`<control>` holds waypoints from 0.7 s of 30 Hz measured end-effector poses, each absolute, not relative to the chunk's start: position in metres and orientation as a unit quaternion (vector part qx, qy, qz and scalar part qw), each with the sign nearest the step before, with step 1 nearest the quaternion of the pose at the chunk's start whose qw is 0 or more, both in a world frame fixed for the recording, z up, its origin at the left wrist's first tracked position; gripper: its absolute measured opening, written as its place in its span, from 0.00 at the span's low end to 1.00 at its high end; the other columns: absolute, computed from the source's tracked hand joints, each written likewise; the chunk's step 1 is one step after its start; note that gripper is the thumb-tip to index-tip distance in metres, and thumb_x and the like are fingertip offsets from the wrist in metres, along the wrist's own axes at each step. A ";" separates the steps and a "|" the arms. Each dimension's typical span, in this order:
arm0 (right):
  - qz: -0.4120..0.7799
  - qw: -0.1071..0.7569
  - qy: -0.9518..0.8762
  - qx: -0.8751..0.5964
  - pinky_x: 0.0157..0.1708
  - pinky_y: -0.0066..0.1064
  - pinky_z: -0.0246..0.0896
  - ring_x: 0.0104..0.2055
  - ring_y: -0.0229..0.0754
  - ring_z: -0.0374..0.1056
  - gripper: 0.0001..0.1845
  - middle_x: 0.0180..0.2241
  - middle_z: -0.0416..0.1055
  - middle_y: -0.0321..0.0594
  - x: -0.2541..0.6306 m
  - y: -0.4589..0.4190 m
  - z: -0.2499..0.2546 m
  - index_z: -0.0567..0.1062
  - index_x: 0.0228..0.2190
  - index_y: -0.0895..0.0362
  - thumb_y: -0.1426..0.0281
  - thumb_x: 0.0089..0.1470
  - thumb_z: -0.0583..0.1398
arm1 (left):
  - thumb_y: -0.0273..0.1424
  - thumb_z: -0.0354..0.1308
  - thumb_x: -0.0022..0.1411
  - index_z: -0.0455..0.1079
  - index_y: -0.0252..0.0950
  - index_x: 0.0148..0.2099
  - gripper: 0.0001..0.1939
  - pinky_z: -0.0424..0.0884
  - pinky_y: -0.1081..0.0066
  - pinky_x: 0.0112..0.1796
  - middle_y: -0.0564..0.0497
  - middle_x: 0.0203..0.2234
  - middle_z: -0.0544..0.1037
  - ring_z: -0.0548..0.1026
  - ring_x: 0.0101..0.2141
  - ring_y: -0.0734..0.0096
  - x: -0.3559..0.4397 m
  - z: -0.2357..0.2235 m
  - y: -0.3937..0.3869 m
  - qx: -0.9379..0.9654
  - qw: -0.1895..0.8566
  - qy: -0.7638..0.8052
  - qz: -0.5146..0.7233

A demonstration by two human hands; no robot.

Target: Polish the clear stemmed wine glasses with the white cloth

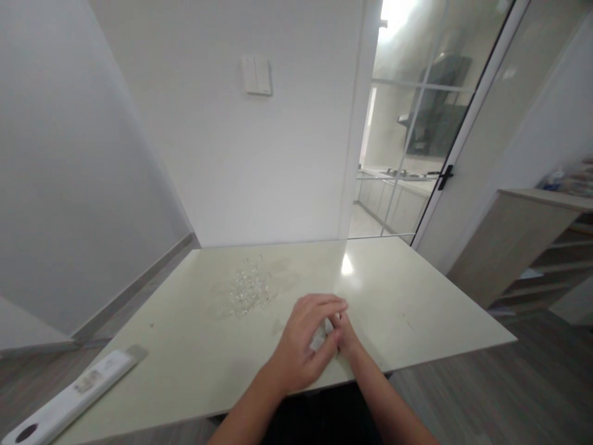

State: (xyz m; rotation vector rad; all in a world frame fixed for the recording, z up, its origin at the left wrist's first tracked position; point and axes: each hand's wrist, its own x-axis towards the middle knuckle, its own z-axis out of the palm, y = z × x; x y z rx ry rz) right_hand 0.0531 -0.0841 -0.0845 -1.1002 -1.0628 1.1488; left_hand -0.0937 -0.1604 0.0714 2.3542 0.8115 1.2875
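My left hand is curled near the table's front edge, its fingers and thumb reaching round to my right hand. The two hands touch, and the left one covers most of the right one's fingers. In the gap between my left thumb and fingers a pale, partly see-through thing shows; its kind cannot be made out. Further back and to the left, a loose heap of small clear curled pieces lies on the glossy cream table.
A long white box or case with a label and a dark oval lies across the table's left front corner. Behind the table stands a wall with a switch. To the right are a glass door and a wooden shelf unit.
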 end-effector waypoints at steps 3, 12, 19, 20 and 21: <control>0.525 0.601 -0.432 -0.421 0.43 0.35 0.65 0.40 0.45 0.70 0.23 0.38 0.75 0.41 0.053 -0.081 -0.090 0.73 0.41 0.57 0.55 0.47 0.61 | 0.35 0.52 0.62 0.69 0.39 0.50 0.14 0.61 0.55 0.50 0.43 0.46 0.74 0.68 0.49 0.57 -0.089 0.029 -0.111 0.823 0.078 0.369 0.426; 0.498 0.596 -0.435 -0.455 0.40 0.32 0.65 0.39 0.43 0.70 0.22 0.37 0.75 0.41 0.051 -0.080 -0.096 0.74 0.39 0.57 0.54 0.48 0.61 | 0.37 0.56 0.60 0.70 0.37 0.39 0.09 0.66 0.63 0.41 0.46 0.34 0.75 0.71 0.38 0.63 -0.118 -0.074 -0.080 0.826 0.027 0.403 0.393; 0.498 0.624 -0.396 -0.454 0.41 0.32 0.65 0.40 0.44 0.70 0.25 0.39 0.75 0.43 0.051 -0.078 -0.103 0.73 0.41 0.58 0.54 0.47 0.62 | 0.43 0.60 0.56 0.71 0.37 0.43 0.17 0.64 0.62 0.41 0.46 0.34 0.75 0.70 0.38 0.62 -0.119 -0.078 -0.078 0.846 0.001 0.392 0.363; 0.501 0.627 -0.391 -0.451 0.40 0.32 0.66 0.40 0.44 0.70 0.25 0.38 0.75 0.43 0.050 -0.079 -0.103 0.73 0.41 0.57 0.54 0.47 0.62 | 0.42 0.60 0.57 0.71 0.38 0.44 0.17 0.64 0.62 0.42 0.46 0.35 0.75 0.70 0.38 0.62 -0.119 -0.080 -0.077 0.848 -0.003 0.391 0.358; 0.505 0.628 -0.388 -0.447 0.39 0.32 0.66 0.39 0.44 0.70 0.24 0.37 0.75 0.42 0.050 -0.079 -0.103 0.73 0.41 0.57 0.54 0.47 0.62 | 0.41 0.60 0.57 0.71 0.38 0.45 0.17 0.64 0.62 0.42 0.46 0.35 0.75 0.70 0.39 0.61 -0.119 -0.081 -0.077 0.850 -0.006 0.390 0.354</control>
